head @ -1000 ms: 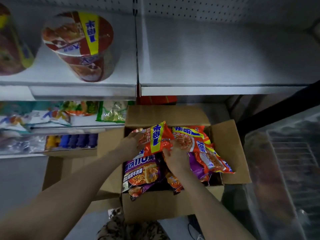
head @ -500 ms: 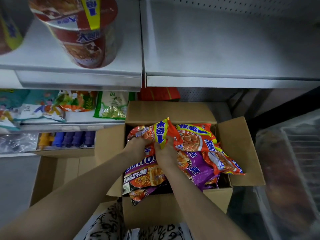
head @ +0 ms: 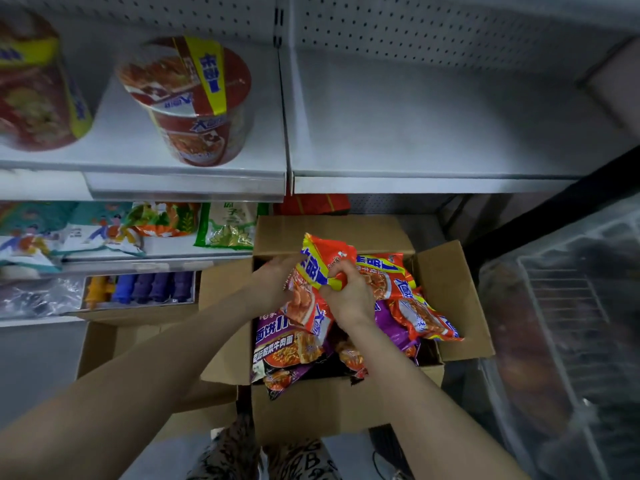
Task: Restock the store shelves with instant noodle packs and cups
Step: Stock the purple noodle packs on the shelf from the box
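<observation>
One orange noodle pack (head: 323, 271) is lifted just over the open cardboard box (head: 450, 289). The left hand (head: 277, 278) is at its 9 o'clock edge and the right hand (head: 346, 296) at 5 o'clock, each grip closed on the wrapper. Another orange pack (head: 391, 278) lies at 3 o'clock, purple packs (head: 287, 344) at 6. At 11 o'clock a noodle cup (head: 194, 102) stands on the shelf (head: 415, 116).

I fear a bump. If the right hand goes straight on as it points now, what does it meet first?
Probably the cardboard box's back flap; the orange noodle pack that the right hand grips would travel with it. Depth is unclear.
</observation>
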